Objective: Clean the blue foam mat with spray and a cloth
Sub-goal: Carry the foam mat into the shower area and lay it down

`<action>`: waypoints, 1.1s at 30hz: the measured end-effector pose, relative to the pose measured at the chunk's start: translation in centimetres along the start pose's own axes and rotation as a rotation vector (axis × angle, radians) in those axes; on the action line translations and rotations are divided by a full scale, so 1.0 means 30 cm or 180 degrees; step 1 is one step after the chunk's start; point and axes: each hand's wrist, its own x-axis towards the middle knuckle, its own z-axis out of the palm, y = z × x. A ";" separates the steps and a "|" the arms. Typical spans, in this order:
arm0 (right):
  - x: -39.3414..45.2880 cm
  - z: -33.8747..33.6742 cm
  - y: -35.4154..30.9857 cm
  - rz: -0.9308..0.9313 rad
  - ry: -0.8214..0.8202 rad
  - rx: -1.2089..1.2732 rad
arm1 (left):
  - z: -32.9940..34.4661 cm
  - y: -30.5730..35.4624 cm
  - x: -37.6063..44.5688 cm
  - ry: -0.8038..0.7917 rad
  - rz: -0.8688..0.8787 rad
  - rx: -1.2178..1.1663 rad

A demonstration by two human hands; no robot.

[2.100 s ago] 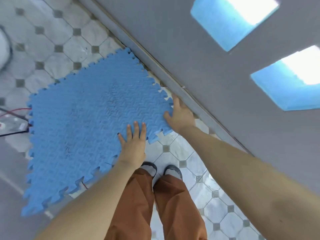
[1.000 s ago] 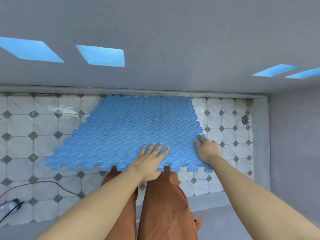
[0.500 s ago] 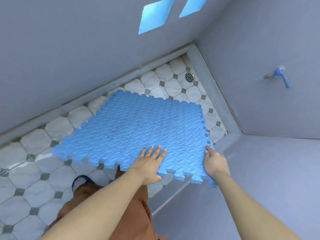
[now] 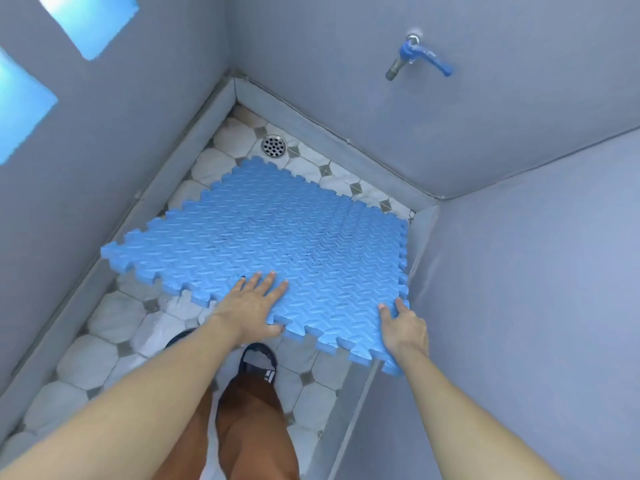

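Note:
A blue foam mat (image 4: 277,244) with jigsaw edges and a ribbed surface is held level above the tiled floor in a corner of the room. Dark smudges mark its middle. My left hand (image 4: 251,308) grips the near edge, fingers spread flat on top and thumb under. My right hand (image 4: 403,329) holds the near right corner, thumb on top. No spray bottle or cloth is in view.
A round metal floor drain (image 4: 273,146) sits in the far corner of the tiled floor (image 4: 104,341). A wall tap with a blue handle (image 4: 417,60) sticks out above. Grey walls and a raised grey kerb (image 4: 420,230) close in on three sides. My feet in sandals (image 4: 258,360) stand below the mat.
I have turned to the right with the mat in both hands, carrying it along the wall into the corner by the drain and tap. Both grips are unchanged.

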 end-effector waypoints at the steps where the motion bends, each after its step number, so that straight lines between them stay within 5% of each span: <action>1: 0.031 0.000 -0.001 0.0017 -0.0047 -0.0010 | -0.014 -0.017 0.023 -0.0084 -0.0049 -0.0012; 9: 0.141 0.073 -0.104 0.0241 -0.0063 0.0080 | -0.146 -0.143 0.174 -0.0594 0.0431 0.0320; 16: 0.318 0.263 -0.200 0.0447 0.0216 -0.0029 | -0.209 -0.462 0.359 -0.0221 -0.0247 0.0495; 27: 0.680 0.856 -0.044 0.0843 0.0125 0.0283 | 0.124 -0.775 0.891 -0.0193 -0.0696 0.0847; 33: 0.823 1.033 -0.092 0.0338 -0.0024 0.0002 | 0.245 -0.846 1.079 -0.0090 -0.0749 0.0662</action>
